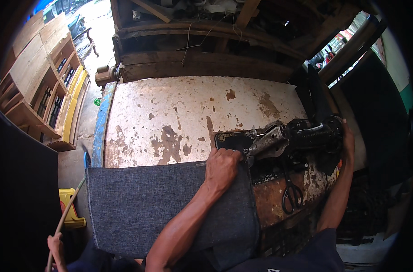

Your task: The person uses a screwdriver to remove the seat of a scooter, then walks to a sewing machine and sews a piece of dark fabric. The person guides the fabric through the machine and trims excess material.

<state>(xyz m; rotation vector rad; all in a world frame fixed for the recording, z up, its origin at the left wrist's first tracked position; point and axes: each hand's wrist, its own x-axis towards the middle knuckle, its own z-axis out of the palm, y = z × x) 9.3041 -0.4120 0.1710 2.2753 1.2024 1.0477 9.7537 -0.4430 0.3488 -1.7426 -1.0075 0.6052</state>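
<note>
A dark blue-grey cloth [138,204] lies across the near left of the worktable and hangs over its front edge. My left hand [222,165] is closed on the cloth's far edge, just left of the needle area; its fingertips are partly hidden. On the right stands a worn black sewing machine [308,135]. Its handwheel [334,129] is at the right end, and my right hand [348,139] grips the wheel's outer side. Black scissors [292,198] lie on the table in front of the machine, handles toward me.
The worktable [193,104] has peeling white paint. Behind it rises a dark wooden shelf [206,63]. Wooden cabinets [47,86] stand at the left, near a yellow plastic stool [72,208]. At lower left, another person's hand [56,245] holds a thin stick [66,211].
</note>
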